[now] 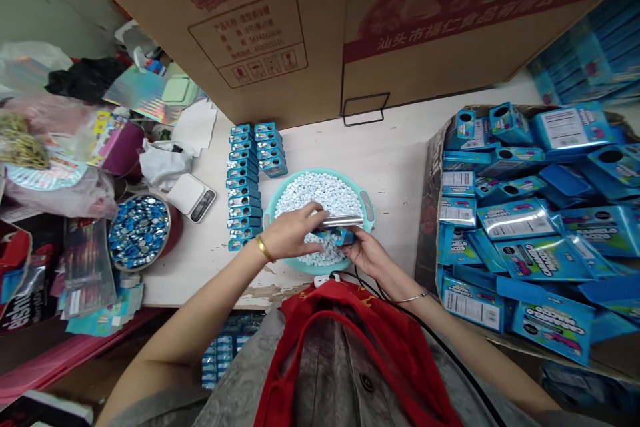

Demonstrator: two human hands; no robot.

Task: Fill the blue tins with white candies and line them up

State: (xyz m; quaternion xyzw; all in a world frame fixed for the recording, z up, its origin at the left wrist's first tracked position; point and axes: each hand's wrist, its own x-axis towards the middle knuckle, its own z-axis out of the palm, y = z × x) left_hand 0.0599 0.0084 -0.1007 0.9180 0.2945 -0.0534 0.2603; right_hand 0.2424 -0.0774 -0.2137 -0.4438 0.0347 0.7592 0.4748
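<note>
My left hand (296,232) is closed around a shiny metal scoop (344,220), whose far end reaches right over a turquoise basin (274,208). White candies (320,190) fill much of the basin. Under the scoop, my right hand (369,252) grips a small blue candy box (342,236), lying tilted close above the candies. My fingers and the scoop hide part of this box. Left of the basin, small blue boxes (243,191) stand in two rows, with white candies showing at some of their openings.
A big carton (435,227) of blue boxes stands at right. Large brown cartons (320,73) wall off the back, with a black wire frame (366,109) before them. At left are a pot of blue and silver pieces (140,230), a white scale (193,197) and plastic bags (55,180).
</note>
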